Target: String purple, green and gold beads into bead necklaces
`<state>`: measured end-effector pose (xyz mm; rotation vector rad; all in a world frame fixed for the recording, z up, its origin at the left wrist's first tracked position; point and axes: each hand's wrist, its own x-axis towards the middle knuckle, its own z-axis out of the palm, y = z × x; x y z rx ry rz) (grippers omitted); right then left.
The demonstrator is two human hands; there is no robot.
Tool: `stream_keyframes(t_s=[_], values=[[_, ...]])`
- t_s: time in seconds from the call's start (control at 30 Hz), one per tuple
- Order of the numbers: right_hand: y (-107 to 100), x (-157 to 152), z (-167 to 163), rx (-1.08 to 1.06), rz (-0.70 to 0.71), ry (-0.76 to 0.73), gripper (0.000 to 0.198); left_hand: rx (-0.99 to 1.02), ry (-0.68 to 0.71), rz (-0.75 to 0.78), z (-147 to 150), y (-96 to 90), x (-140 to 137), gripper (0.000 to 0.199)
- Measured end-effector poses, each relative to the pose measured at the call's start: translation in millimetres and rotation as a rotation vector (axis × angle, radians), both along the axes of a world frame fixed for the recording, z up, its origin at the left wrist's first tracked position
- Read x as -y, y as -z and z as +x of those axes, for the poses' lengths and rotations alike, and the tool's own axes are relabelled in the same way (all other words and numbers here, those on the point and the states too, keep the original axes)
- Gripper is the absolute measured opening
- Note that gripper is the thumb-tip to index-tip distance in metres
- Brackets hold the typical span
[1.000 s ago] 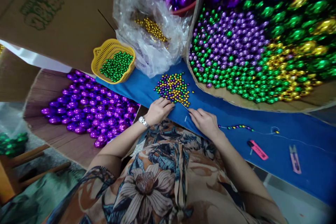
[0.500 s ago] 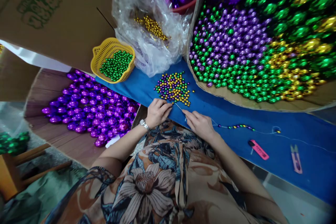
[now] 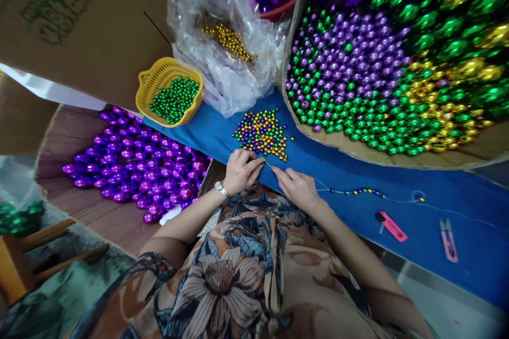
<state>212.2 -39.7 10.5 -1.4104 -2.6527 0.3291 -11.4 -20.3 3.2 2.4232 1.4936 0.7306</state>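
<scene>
My left hand [image 3: 242, 172], with a watch at its wrist, pinches a tiny bead [image 3: 264, 160] that looks gold. My right hand [image 3: 299, 188] is closed on a thin needle [image 3: 268, 164], whose tip meets the bead at my left fingertips. From my right hand a pale thread runs right across the blue cloth, carrying a short row of green, purple and gold beads [image 3: 363, 191]. Just beyond my left hand lies a loose pile of small mixed beads [image 3: 260, 131].
A yellow basket [image 3: 142, 96] of green beads and a clear plastic bag [image 3: 246, 82] with gold beads stand behind. Cardboard boxes hold purple baubles [image 3: 147, 164] at left and mixed beads [image 3: 358, 63] at right. A pink cutter [image 3: 392, 226] and thread snips [image 3: 448, 241] lie right.
My hands have drawn closer together, the left shifting slightly right and the right slightly left. Less of the needle shows between them, and a gold-looking bead is now visible at its tip.
</scene>
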Motion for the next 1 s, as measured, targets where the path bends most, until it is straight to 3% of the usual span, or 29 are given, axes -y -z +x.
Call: stream_keyframes(t_s=[0.33,0.77,1.0], values=[[2.5,1.9,14.4,-0.030,0.057,0.054,0.036,-0.095,-0.055,0.035,1.6,0.0,-3.1,0.029],[3.4,-3.8,6.7,0.016,-0.022,0.011,0.039,-0.050,-0.068,-0.015,0.6,2.4,-0.5,0.028],[2.4,-7.7,0.4,-0.011,0.033,0.017,0.038,0.017,-0.068,0.000,-1.3,-2.6,1.9,0.024]])
